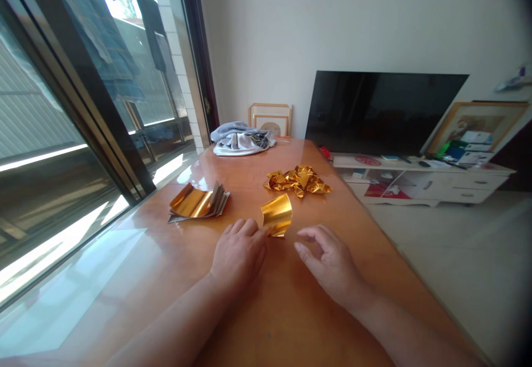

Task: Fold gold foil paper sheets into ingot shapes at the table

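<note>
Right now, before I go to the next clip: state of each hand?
Left hand: closed, holding the upright gold sheet near its lower corner.
Right hand: open, fingers curved, holding nothing.

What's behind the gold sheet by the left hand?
Behind the gold sheet, crumpled gold foil lies on the table, with cloth farther back to the left. The sheet covers the spot right behind it, so I can't see there.

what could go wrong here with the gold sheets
The curved gold sheet could slip or crease: only the left hand is at its lower edge, and the right hand is apart from it. It might also snag on the gold foil heap just beyond. The uneven stack could spread if bumped.
</note>
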The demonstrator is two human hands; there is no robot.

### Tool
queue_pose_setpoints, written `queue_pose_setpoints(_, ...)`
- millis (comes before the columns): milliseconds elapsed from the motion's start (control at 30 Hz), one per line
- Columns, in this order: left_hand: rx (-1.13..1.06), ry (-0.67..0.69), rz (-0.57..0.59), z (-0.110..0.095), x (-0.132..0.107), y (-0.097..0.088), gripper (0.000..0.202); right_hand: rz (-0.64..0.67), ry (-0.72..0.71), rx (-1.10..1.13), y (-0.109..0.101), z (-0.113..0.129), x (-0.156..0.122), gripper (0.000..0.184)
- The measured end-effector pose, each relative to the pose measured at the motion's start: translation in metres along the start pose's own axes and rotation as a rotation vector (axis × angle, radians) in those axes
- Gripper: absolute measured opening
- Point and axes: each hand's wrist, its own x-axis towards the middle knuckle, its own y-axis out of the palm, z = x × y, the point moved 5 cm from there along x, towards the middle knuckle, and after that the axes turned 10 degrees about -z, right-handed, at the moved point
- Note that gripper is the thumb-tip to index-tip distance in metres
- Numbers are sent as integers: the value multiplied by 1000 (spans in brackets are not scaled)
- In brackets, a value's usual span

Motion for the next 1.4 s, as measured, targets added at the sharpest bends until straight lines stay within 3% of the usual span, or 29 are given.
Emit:
queue_pose_setpoints(100,33,57,74,-10,-1,6,19,-10,-121,-78,-6,14,1,24)
queue_pose_setpoints(200,23,97,134,-18,-2,12,21,100,-212,-139,-2,24,-1,23)
queue_pose_setpoints(367,-25,122,195,-25,-5,17,22,305,-215,-253,11,20,-7,5)
queue_pose_setpoints(467,-80,110,179,-24,-7,16,20,346,-204,-302,15,11,-8,12)
queue_pose_setpoints(733,-273,-31,155,-2,-7,21,7,383,-142,-276,15,-1,-7,13)
queue_pose_setpoints(933,-390,-83,215,8,-7,24,17,400,-24,-141,16,-13,-2,16)
queue_pose_setpoints(1400,-443,-211,183,22,-9,44,10,310,159,-162,25,-34,3,20)
